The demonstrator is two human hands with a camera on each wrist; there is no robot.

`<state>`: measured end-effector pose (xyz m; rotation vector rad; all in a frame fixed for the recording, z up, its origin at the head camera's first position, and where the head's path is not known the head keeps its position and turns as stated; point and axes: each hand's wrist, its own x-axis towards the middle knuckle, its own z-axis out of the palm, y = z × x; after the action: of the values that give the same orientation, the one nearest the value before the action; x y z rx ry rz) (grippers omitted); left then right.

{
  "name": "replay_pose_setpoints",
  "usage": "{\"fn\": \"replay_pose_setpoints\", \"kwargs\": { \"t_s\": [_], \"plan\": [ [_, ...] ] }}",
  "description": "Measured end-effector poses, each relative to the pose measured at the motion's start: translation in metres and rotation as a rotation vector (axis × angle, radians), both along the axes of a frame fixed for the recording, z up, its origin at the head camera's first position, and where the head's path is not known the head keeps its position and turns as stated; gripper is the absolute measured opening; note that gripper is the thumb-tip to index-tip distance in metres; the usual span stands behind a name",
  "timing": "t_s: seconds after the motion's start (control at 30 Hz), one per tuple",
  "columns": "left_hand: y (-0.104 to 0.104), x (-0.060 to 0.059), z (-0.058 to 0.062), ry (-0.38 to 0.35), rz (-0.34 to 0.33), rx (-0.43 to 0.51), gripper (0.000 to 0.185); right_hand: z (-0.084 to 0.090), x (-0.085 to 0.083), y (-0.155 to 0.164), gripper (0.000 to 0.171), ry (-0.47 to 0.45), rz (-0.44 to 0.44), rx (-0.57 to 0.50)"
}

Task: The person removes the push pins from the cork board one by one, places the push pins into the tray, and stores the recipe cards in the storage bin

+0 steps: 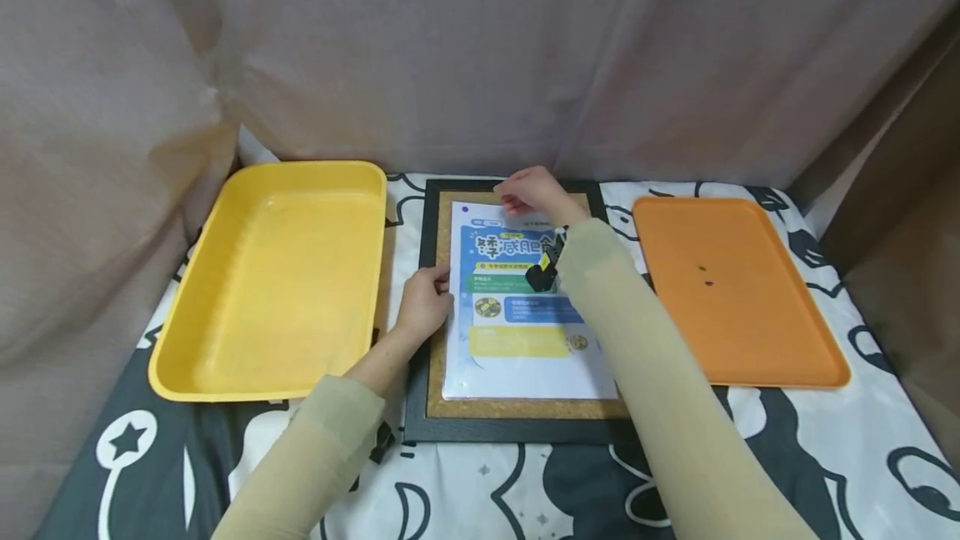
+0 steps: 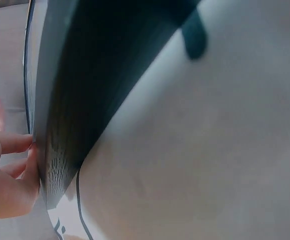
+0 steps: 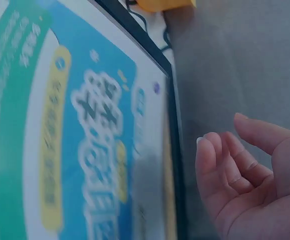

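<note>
Far over at nine o'clock on the patterned cloth (image 1: 517,482) lies a yellow tray (image 1: 270,273), its near-right rim just beside the black frame of a cork board (image 1: 435,340); a narrow strip of cloth shows between them farther up. At the board's left edge, about nine o'clock of the sheet, the left hand (image 1: 426,300) rests with its fingers lightly bent, fingertips touching the left margin of the printed sheet (image 1: 517,315); the left wrist view shows those fingers (image 2: 15,145) against the dark frame edge. Whether it pinches the paper cannot be told.

At the centre, the sheet lies flat on the cork, long axis running twelve to six, its heading toward twelve o'clock. Cork shows as a thin border on the left, top and bottom. The sheet is white with a blue panel, large outlined characters in the heading, green, blue and yellow bands below; the small print is too blurred to read.

At twelve o'clock the right hand (image 1: 532,194) sits over the sheet's top edge, fingers loosely curled and holding nothing in the right wrist view (image 3: 250,175).

At three o'clock an orange tray (image 1: 735,290) lies apart from the board, two small dark specks on it.
</note>
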<state>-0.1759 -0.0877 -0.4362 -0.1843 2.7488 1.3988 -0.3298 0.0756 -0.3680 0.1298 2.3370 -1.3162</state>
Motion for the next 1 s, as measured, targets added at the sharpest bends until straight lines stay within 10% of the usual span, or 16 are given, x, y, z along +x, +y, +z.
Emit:
{"fn": "replay_pose_setpoints", "kwargs": {
  "t_s": [0.43, 1.0],
  "plan": [
    [0.007, 0.008, 0.003, 0.014, 0.009, -0.008, 0.047, -0.044, 0.008, -0.035, 0.030, 0.000, -0.083, -0.156],
    [0.008, 0.008, 0.005, -0.014, -0.004, -0.036, 0.047, -0.047, 0.009, -0.052, 0.012, 0.156, 0.025, 0.100]
  ]
}}
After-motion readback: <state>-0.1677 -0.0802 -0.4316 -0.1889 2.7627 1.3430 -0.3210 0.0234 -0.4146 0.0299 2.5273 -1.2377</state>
